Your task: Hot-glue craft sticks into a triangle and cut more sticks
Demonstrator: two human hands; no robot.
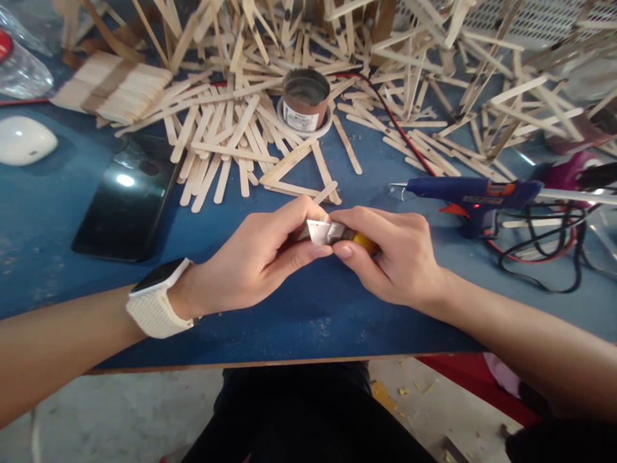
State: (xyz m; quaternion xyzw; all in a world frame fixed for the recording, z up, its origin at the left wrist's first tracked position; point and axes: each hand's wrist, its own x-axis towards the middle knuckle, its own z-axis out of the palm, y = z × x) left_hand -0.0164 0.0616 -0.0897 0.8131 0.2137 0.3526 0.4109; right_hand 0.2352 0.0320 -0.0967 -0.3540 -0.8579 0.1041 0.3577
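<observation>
My right hand (390, 254) is wrapped round a cutter (364, 242) with a yellow part and a dark metal front. Its short, wide blade (319, 231) points left, against the fingers of my left hand (260, 251). A wooden stick (325, 191) sticks up from my left fingers, which are closed round it; its lower part is hidden. The two hands meet over the table near its front edge. Just beyond them lies a triangle made of wooden sticks (284, 162).
Loose sticks (207, 173) are heaped across the back, round a small brown pot (306, 99). A bundle of sticks (113, 87), a phone (128, 199) and a white mouse (25, 140) are at the left. On the right lies a blue glue gun (475, 193) with tangled cables (544, 257).
</observation>
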